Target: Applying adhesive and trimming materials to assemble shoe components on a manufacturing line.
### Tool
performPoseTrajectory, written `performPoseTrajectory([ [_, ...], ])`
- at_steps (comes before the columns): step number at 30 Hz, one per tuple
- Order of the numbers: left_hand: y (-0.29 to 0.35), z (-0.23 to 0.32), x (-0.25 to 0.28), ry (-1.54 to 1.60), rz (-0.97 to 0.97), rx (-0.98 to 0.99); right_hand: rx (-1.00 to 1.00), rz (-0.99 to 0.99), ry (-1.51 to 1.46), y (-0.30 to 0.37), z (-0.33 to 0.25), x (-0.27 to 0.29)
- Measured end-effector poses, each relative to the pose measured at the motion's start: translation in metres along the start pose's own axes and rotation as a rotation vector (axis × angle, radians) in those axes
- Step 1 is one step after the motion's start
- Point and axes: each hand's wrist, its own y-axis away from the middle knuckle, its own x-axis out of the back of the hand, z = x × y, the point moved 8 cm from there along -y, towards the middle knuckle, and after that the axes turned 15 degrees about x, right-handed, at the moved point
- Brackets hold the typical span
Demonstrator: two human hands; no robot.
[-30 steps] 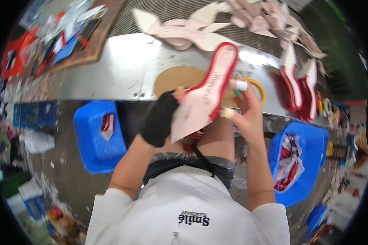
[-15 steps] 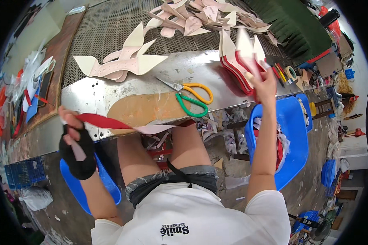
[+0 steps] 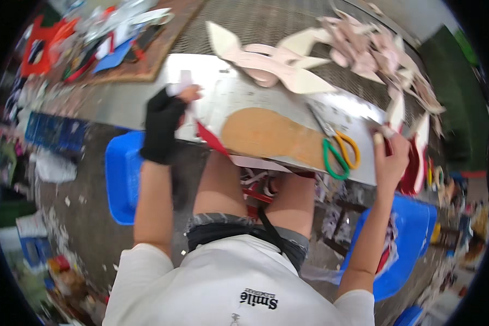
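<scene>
My left hand (image 3: 165, 125), in a black fingerless glove, is closed on a red and pale strip (image 3: 212, 140) that hangs toward my lap along the table's front edge. At the right, my right hand (image 3: 392, 155) grips a white-and-red shoe upper (image 3: 395, 113), its thumb and fingers on either side of a red part; blur softens the exact hold. It touches a stack of red-edged shoe uppers (image 3: 415, 165). Scissors (image 3: 337, 145) with one green and one orange handle lie between my hands, beside a tan sole-shaped board (image 3: 271, 136).
Pale pink shoe uppers (image 3: 271, 62) lie behind the board, with a heap of more pieces (image 3: 364, 49) on the mesh surface. Blue tubs stand below the table at left (image 3: 126, 179) and right (image 3: 358, 239). Tools and plastic bags cover the brown board (image 3: 163, 38) at far left.
The view has turned left, shifting the table rightward. My right hand has come down from above the stack to its side. My left hand has moved farther forward with the strip.
</scene>
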Motion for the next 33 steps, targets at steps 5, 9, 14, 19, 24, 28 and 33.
performPoseTrajectory([
  [5,-0.011,-0.016,-0.01,0.267,0.012,-0.025,0.305,-0.059,-0.401,-0.059,-0.127,-0.09],
  [9,-0.012,-0.031,-0.026,0.303,-0.046,0.041,0.319,-0.049,-0.37,-0.129,-0.158,-0.153],
  [14,-0.016,-0.041,-0.037,0.332,-0.14,-0.003,0.245,-0.425,-0.189,-0.149,-0.148,-0.216],
  [19,-0.001,0.003,-0.078,-0.078,-0.115,-0.647,0.119,-0.234,-0.558,-0.152,-0.126,-0.208],
  [24,-0.015,0.013,-0.11,-0.4,0.086,-0.794,0.151,-0.371,-0.587,-0.145,-0.13,-0.225],
  [28,-0.018,0.003,-0.117,-0.474,0.071,-0.776,-0.015,-0.491,-0.697,-0.137,-0.116,-0.239],
  [33,-0.008,-0.001,-0.125,-0.484,0.067,-0.796,-0.209,-0.506,-0.959,-0.136,-0.093,-0.242],
])
